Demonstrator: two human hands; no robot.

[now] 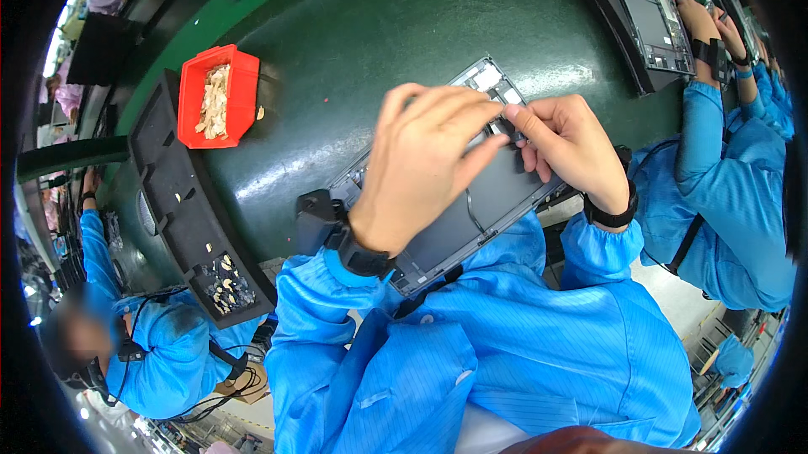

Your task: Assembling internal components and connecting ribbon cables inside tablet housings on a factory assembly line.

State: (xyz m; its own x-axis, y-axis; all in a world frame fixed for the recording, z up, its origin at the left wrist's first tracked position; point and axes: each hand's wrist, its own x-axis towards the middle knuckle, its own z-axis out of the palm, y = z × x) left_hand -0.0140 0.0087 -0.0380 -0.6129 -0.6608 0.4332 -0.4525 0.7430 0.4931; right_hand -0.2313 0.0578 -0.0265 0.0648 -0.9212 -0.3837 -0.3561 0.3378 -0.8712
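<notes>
An opened laptop base lies tilted on the bench in front of me, its dark panel and internal parts exposed. My left hand reaches across the left and middle of it. The fingers are stretched out and the thumb stands apart from them, with the tips close to my right hand. My right hand is over the far right part of the base, its thumb and fingers closed together. Whatever sits between those fingertips is too small and covered to name. A thin black cable runs over the dark panel.
A red bin with pale scraps stands at the far left. Beside it runs a long black tray holding small pieces at its near end. Another opened laptop is on a black stand at the right. Co-workers in blue sit on both sides.
</notes>
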